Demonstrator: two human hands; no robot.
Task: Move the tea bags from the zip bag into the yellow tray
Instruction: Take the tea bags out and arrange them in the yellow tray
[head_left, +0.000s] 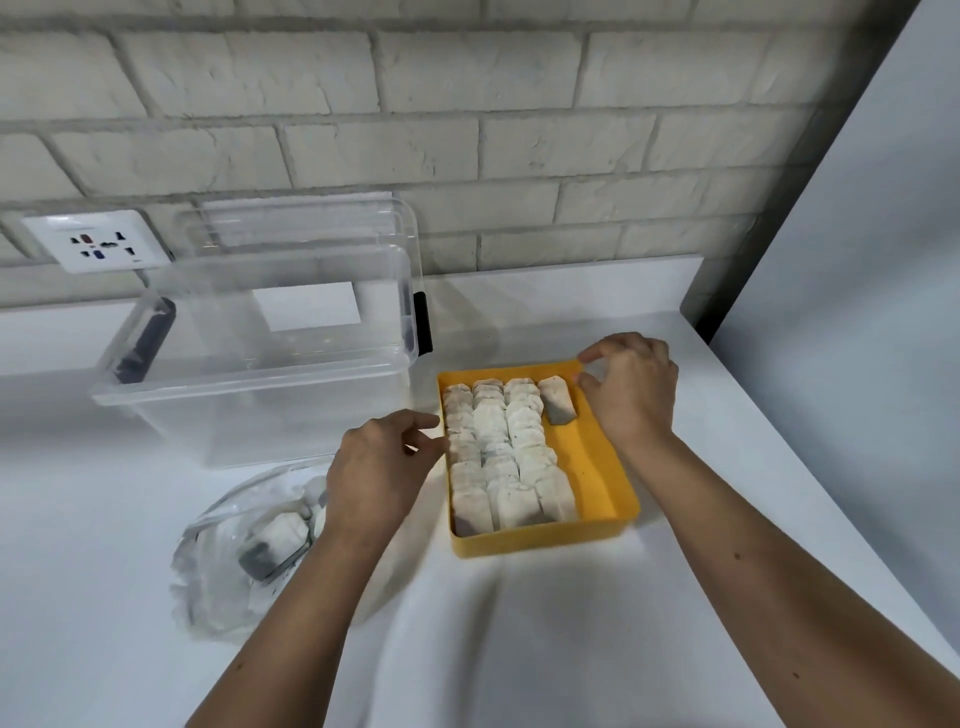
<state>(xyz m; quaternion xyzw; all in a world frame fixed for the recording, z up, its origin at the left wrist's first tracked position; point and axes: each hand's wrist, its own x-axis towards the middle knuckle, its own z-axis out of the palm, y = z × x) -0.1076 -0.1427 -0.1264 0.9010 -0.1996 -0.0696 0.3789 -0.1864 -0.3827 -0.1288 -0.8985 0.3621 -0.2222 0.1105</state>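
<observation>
- Currently, the yellow tray (597, 467) is sitting at centre, carrying three full columns of tea bags (498, 452); a bare strip is running 12-to-6 along its right side.
- The zip bag (218, 571) is lying at 8 o'clock from the tray.
- The left hand (379, 467) is hovering between them, fingers relaxed, gripping nothing. It is the nearer hand, with the bagged tea bag (275, 540) lying at its 7 o'clock.
- The right hand (631, 395) is hovering at the tray's 1 o'clock corner, thumb and forefinger apart, empty.
- The single tea bag (557, 400), white with dark contents, is lying 11-to-5.
</observation>
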